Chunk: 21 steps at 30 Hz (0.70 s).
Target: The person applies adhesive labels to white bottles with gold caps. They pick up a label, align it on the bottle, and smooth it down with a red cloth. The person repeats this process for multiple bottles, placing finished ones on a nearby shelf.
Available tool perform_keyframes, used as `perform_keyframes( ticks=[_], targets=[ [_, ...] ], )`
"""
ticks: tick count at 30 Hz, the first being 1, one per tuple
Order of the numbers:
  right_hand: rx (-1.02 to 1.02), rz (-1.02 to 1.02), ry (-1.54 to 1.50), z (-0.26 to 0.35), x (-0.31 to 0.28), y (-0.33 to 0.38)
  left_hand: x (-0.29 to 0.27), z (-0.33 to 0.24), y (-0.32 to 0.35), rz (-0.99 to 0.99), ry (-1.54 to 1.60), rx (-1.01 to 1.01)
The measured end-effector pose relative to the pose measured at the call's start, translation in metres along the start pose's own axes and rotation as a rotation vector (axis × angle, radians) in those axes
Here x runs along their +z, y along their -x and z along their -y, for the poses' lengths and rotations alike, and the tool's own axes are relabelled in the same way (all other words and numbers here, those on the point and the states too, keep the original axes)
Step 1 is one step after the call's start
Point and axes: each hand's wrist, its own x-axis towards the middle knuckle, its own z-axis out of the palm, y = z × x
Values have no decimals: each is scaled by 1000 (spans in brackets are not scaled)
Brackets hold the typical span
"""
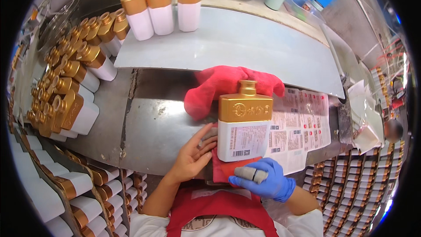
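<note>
A white bottle with a gold shoulder and neck (244, 125) leans back in front of me, with a printed label on its white face. My left hand (193, 154) is bare except for a grey wrap on one finger. Its fingers are apart and reach to the bottle's lower left side. My right hand (263, 180) wears a blue glove with grey finger covers. Its fingers are curled just below the bottle's base, over an orange-red flat piece (239, 165); what they grip is hidden. A red cloth (206, 98) is bunched behind the bottle.
Printed label sheets (298, 127) lie right of the bottle on the metal table (153, 127). Several similar bottles (70, 83) crowd the left side. Three more stand on a raised grey board (245, 35). Racks of bottles (355, 184) flank me on both sides.
</note>
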Motion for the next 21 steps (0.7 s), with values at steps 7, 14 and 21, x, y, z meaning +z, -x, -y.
perform_keyframes(
  ticks=[7, 14, 21],
  targets=[
    [41, -413, 179, -81, -38, -41, 21, -3, 4, 33, -601, 170],
    [253, -214, -168, -28, -18, 44, 42, 19, -16, -116, -667, 149],
    [253, -360, -221, -51, -3, 23, 50, 14, -17, -214, -552, 78]
  ],
)
